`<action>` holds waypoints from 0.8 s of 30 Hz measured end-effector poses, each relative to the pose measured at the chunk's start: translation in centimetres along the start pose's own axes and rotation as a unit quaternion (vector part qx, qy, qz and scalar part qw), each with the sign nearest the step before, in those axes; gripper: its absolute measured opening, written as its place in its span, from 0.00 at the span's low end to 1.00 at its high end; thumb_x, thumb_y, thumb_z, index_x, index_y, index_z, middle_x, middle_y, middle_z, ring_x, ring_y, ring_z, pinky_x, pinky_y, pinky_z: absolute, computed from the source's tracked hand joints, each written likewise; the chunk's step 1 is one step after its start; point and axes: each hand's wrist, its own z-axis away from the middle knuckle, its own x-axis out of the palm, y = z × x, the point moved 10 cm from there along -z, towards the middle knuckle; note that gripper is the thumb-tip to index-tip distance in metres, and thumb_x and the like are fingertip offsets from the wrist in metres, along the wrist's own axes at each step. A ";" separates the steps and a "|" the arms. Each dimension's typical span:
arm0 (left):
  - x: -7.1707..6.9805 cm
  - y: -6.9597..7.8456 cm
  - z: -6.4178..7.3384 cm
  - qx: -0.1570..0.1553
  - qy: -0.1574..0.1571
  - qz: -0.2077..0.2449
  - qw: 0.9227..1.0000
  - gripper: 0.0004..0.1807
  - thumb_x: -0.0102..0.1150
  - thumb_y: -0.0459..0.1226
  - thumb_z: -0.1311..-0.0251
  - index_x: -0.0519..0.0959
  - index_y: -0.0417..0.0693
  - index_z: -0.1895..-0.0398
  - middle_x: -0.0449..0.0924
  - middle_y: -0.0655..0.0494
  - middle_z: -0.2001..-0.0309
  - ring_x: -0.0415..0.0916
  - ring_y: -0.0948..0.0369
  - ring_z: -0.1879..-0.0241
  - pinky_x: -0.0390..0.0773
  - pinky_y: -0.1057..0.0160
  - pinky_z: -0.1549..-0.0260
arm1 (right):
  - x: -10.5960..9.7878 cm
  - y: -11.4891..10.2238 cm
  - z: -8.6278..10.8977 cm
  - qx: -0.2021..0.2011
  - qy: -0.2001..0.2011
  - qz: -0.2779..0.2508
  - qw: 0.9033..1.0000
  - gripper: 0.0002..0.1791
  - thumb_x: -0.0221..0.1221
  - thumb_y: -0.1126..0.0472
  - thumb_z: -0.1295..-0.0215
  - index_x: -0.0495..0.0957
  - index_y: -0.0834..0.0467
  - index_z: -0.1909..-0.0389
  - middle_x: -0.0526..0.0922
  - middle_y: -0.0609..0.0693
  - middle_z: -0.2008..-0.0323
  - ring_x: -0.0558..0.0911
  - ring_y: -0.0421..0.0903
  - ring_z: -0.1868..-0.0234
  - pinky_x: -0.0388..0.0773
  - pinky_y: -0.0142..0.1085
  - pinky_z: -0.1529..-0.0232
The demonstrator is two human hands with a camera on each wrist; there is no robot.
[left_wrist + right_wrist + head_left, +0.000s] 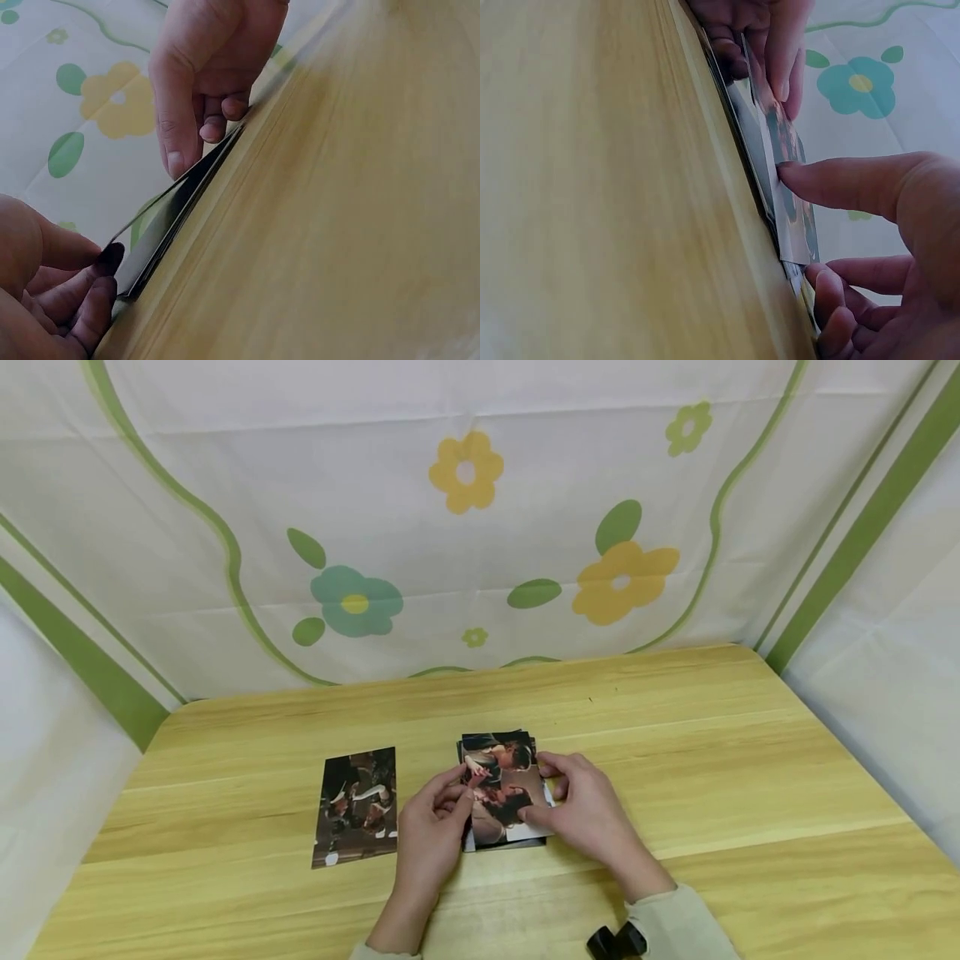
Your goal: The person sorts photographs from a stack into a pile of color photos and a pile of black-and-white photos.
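Top photo (504, 787): lower centre of the head view, left side raised off the photo stack (159, 238).
Left hand (431, 827): nearly closed; thumb and fingers pinch the top photo's left edge.
Right hand (592, 810): half closed; thumb on the top photo's face, fingers curled at the stack's right edge.
Separation: 1 photo only should rise; check the gap at the edge for a second sheet.
Pressure: light thumb advised, since a hard press could bend the raised photo.
Alignment: stack edges uneven; steady them with the right fingers.
Loose photo (356, 810): left of the left hand, apart; keep the wrist off it.
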 end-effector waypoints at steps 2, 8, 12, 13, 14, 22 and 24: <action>0.0 0.0 0.0 -0.001 0.000 0.007 1.000 0.19 0.65 0.30 0.29 0.87 0.51 0.38 0.92 0.51 0.56 0.83 0.62 0.59 0.79 0.71 0.62 | 0.0 -0.1 0.1 0.001 0.004 -0.001 1.000 0.48 0.83 0.58 0.53 0.77 0.59 0.27 0.83 0.49 0.47 0.75 0.44 0.59 0.74 0.33 0.62; -0.3 0.2 0.1 0.001 0.001 0.034 0.999 0.19 0.63 0.29 0.27 0.86 0.51 0.37 0.92 0.47 0.54 0.83 0.62 0.60 0.78 0.70 0.64 | -0.1 -0.2 0.4 0.004 0.013 -0.011 1.000 0.46 0.82 0.58 0.52 0.78 0.54 0.28 0.82 0.49 0.50 0.75 0.44 0.60 0.74 0.32 0.63; -0.4 0.2 0.2 -0.004 0.007 0.043 0.999 0.19 0.62 0.29 0.27 0.87 0.51 0.37 0.92 0.47 0.54 0.81 0.62 0.62 0.76 0.70 0.66 | 0.0 -0.4 0.4 -0.009 0.015 -0.020 1.000 0.40 0.82 0.60 0.51 0.83 0.53 0.33 0.83 0.48 0.56 0.76 0.43 0.64 0.74 0.31 0.68; -0.4 0.2 0.1 -0.005 0.009 0.040 0.999 0.19 0.62 0.29 0.27 0.87 0.52 0.37 0.92 0.47 0.54 0.80 0.63 0.62 0.76 0.70 0.65 | 0.0 -0.5 0.4 -0.014 0.015 -0.020 1.000 0.38 0.82 0.60 0.51 0.84 0.53 0.34 0.84 0.48 0.57 0.76 0.42 0.65 0.74 0.31 0.68; -0.4 0.2 0.1 -0.003 0.011 0.034 0.999 0.19 0.62 0.29 0.27 0.87 0.52 0.37 0.92 0.48 0.54 0.80 0.63 0.62 0.76 0.70 0.65 | 0.0 -0.6 0.4 -0.020 0.017 -0.019 0.999 0.37 0.82 0.60 0.50 0.84 0.54 0.35 0.84 0.48 0.57 0.76 0.42 0.65 0.74 0.31 0.69; -0.2 0.0 0.2 -0.005 0.003 0.012 1.000 0.20 0.68 0.34 0.29 0.85 0.50 0.36 0.91 0.51 0.56 0.81 0.63 0.61 0.79 0.71 0.62 | -0.1 -0.5 0.3 -0.016 0.026 0.011 0.999 0.40 0.83 0.56 0.53 0.83 0.57 0.35 0.83 0.49 0.55 0.75 0.43 0.64 0.72 0.32 0.66; -0.3 0.0 0.2 -0.006 0.004 0.017 1.000 0.21 0.69 0.33 0.30 0.85 0.49 0.35 0.92 0.50 0.56 0.82 0.63 0.61 0.79 0.70 0.62 | -0.1 -0.4 0.3 -0.013 0.022 0.007 1.000 0.41 0.83 0.56 0.53 0.83 0.57 0.34 0.83 0.50 0.54 0.75 0.43 0.63 0.73 0.32 0.66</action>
